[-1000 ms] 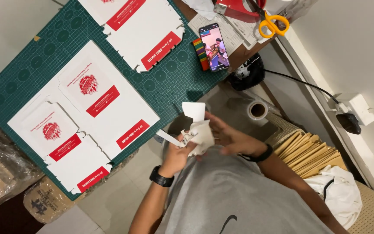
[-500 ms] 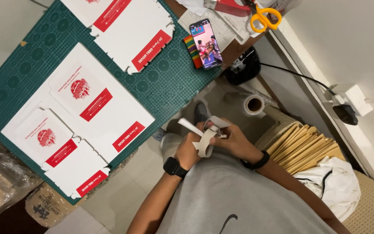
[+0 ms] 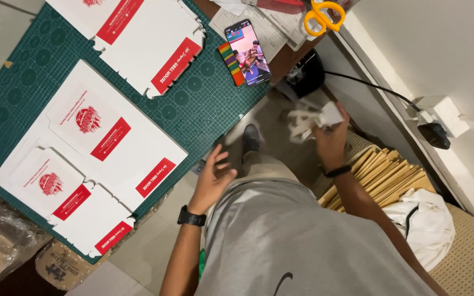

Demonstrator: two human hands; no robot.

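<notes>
My right hand (image 3: pixel 333 140) is raised to the right, closed around a crumpled wad of white paper strips (image 3: pixel 314 119), above the floor near a black round object (image 3: pixel 309 74). My left hand (image 3: pixel 213 178) hangs open and holds nothing, its fingers spread just off the edge of the green cutting mat (image 3: pixel 193 104). A black watch (image 3: pixel 192 218) sits on the left wrist and a black band on the right wrist. Flat white box blanks with red panels (image 3: pixel 102 137) lie on the mat to the left.
A phone (image 3: pixel 247 52) with a lit screen and a striped bar lie at the mat's corner. Yellow scissors (image 3: pixel 323 15) rest at the top. A stack of brown envelopes (image 3: pixel 382 172), a white cloth (image 3: pixel 421 225), a wall plug with cable (image 3: pixel 434 123) stand right. Plastic-wrapped bundles sit lower left.
Both hands were together on the white paper strips in front of me. Now they have parted: the right hand carried the crumpled paper up and right, the left hand let go and opened.
</notes>
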